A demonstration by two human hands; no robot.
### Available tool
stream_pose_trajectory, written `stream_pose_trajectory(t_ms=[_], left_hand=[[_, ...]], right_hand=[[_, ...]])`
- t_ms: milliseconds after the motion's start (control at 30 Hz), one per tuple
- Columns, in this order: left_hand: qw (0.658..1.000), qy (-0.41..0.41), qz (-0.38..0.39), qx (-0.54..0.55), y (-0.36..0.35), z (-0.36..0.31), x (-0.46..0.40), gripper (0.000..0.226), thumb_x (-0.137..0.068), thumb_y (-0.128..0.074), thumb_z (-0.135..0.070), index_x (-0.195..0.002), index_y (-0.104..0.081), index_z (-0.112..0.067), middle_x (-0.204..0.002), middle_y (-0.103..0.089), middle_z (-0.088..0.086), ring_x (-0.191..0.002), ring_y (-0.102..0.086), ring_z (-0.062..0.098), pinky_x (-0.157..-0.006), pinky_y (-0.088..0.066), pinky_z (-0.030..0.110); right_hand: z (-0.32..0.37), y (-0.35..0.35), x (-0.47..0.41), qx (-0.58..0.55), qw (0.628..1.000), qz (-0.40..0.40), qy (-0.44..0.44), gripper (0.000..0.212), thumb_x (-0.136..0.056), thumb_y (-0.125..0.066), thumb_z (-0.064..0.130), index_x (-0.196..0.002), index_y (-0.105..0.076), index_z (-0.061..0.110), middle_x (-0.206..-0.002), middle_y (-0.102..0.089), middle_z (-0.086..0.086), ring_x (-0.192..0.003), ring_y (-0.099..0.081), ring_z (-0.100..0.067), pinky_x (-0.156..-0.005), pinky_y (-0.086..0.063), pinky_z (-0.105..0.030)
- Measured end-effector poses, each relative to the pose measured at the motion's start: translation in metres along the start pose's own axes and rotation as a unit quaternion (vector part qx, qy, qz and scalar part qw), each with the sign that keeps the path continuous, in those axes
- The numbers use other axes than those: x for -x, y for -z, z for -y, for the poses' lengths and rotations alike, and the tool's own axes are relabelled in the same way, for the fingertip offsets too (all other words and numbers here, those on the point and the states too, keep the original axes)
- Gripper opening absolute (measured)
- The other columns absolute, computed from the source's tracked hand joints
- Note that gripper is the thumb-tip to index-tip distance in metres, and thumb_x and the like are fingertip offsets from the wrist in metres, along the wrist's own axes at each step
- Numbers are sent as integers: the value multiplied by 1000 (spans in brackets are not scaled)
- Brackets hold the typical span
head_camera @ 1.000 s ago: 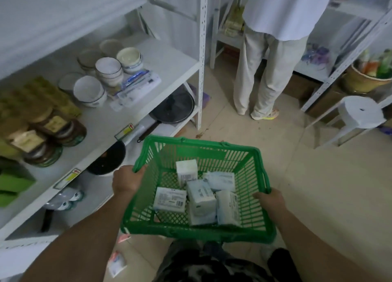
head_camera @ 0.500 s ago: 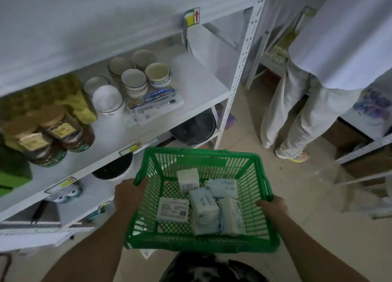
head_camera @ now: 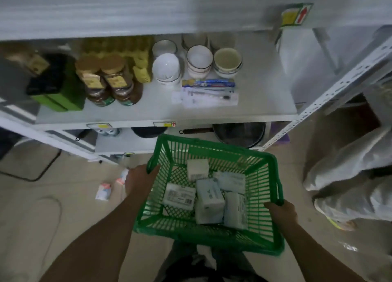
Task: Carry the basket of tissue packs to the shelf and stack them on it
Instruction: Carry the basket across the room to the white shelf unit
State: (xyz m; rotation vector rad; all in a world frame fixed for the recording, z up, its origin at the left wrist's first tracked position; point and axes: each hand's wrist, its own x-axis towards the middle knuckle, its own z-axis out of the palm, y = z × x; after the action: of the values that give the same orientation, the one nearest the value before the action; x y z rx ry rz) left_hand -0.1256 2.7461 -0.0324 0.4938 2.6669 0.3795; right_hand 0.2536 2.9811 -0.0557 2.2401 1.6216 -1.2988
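I hold a green plastic basket (head_camera: 273,197) in front of me, just below the white shelf (head_camera: 263,103). My left hand (head_camera: 137,182) grips its left rim and my right hand (head_camera: 282,212) grips its right rim. Several white tissue packs (head_camera: 209,201) lie loose on the basket's bottom. The shelf's right part is bare; its left and middle hold goods.
On the shelf stand bowls (head_camera: 199,61), jars (head_camera: 112,80), green boxes (head_camera: 61,95) and flat packets (head_camera: 209,93). Pans (head_camera: 237,133) sit on the lower shelf. A person's legs (head_camera: 350,175) stand close at right. Small packs (head_camera: 104,191) lie on the floor at left.
The view has swung left to face the shelf squarely. The basket has come closer to it and tilted slightly. The other person now stands at the far right edge.
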Motion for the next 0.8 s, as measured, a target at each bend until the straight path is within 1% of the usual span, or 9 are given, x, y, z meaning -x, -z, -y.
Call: stream_pose_trajectory(t_ms=[67, 167, 300, 400, 433, 533, 633, 733, 800], left_hand=[[999, 33, -13, 3, -6, 8, 10, 53, -93, -62, -61, -60, -48, -23, -55, -54, 0, -65, -64, 32, -58, -47, 34], [996, 91, -14, 16, -19, 24, 21, 58, -93, -61, -62, -54, -49, -21, -55, -56, 4, -64, -63, 32, -58, -52, 35], [990, 135, -24, 10, -39, 51, 19, 61, -93, -61, -64, -52, -51, -19, -53, -58, 5, -59, -59, 29, -52, -43, 31], [987, 161, -25, 11, -59, 73, 6, 61, -92, -61, -65, -54, -50, -18, -56, -61, 8, -62, -61, 31, -53, -44, 32], [985, 168, -31, 15, -67, 82, -1, 61, -91, -61, -66, -54, -50, -18, -56, -60, 8, -59, -59, 30, -51, -41, 30], [984, 172, -43, 21, -96, 109, -28, 62, -91, -62, -66, -54, -49, -18, -53, -57, 6, -52, -50, 21, -47, -30, 26], [989, 145, -31, 27, -134, 143, -61, 61, -93, -60, -65, -55, -50, -18, -51, -55, 5, -51, -51, 21, -47, -29, 26], [992, 122, -4, 36, -183, 179, -90, 59, -92, -60, -65, -58, -53, -18, -52, -56, 5, -56, -57, 28, -50, -36, 29], [991, 127, -1, 35, -215, 199, -108, 54, -91, -60, -67, -66, -60, -19, -58, -59, 5, -62, -60, 31, -54, -44, 33]], right_hand=[[11, -2, -17, 22, 999, 21, 19, 47, -85, -80, 30, -124, -67, 9, -81, -67, -9, -76, -66, -33, -72, -57, -40], [26, -13, -38, 45, 997, 42, 37, 44, -84, -80, 29, -121, -67, 9, -85, -69, -13, -82, -68, -37, -81, -61, -48], [36, -41, -56, 74, 994, 60, 52, 35, -83, -78, 26, -114, -68, 12, -86, -71, -14, -80, -69, -36, -79, -63, -49], [38, -73, -68, 82, 994, 55, 47, 33, -83, -78, 25, -113, -67, 14, -86, -71, -15, -80, -69, -37, -78, -63, -50], [37, -85, -73, 83, 994, 50, 42, 35, -83, -79, 25, -114, -68, 13, -85, -70, -15, -81, -69, -37, -78, -63, -49], [33, -127, -89, 73, 996, 39, 31, 38, -83, -80, 23, -118, -69, 12, -85, -70, -13, -84, -69, -36, -81, -63, -47], [22, -170, -113, 77, 996, 28, 24, 40, -83, -81, 23, -119, -69, 10, -83, -68, -10, -84, -68, -36, -79, -62, -45], [-1, -214, -139, 70, 997, -1, 19, 43, -83, -81, 23, -120, -69, 8, -93, -70, -16, -83, -67, -36, -76, -60, -43], [-14, -243, -159, 58, 998, -30, 19, 45, -83, -82, 24, -123, -69, 7, -98, -72, -20, -87, -69, -39, -78, -61, -45]])
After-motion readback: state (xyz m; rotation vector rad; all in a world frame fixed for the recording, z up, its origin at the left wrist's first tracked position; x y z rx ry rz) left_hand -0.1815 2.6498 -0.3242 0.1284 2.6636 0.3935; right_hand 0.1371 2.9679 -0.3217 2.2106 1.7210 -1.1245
